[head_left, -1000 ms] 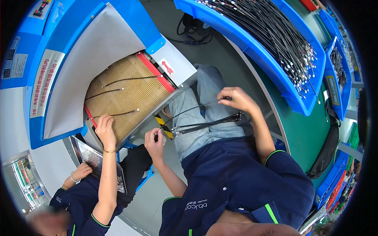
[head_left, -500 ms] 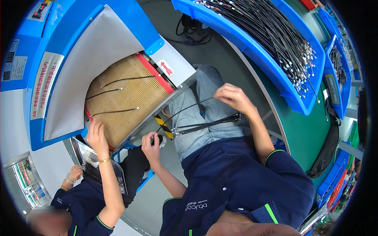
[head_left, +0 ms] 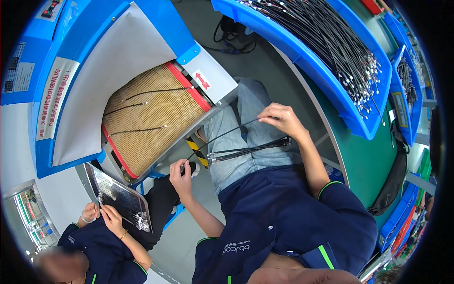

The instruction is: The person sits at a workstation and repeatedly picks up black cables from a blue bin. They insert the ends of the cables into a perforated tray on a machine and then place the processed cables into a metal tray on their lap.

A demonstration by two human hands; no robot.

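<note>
A thin black cable [head_left: 221, 136] stretches slantwise between my two hands above my lap. My left hand [head_left: 181, 181] pinches its lower end between thumb and fingertips. The upper end is in the fingertips of my right hand [head_left: 283, 119], which is raised near the table side. Below the held cable, a loose bundle of black cables [head_left: 253, 150] with small connectors lies across my thighs. To the left, several black cables [head_left: 142, 130] rest spaced apart on the tan mesh conveyor belt [head_left: 151, 111], out of my hands' reach at this moment.
A blue machine [head_left: 165, 23] with a pale curtain [head_left: 113, 52] covers the belt's far end. A co-worker's hands [head_left: 101, 215] are at a tray [head_left: 118, 194] on the left. A blue bin [head_left: 331, 94] full of cables stands on the green table [head_left: 364, 161] to the right.
The co-worker's hand has drawn back from the belt to the tray. My hands and the cable between them have hardly moved.
</note>
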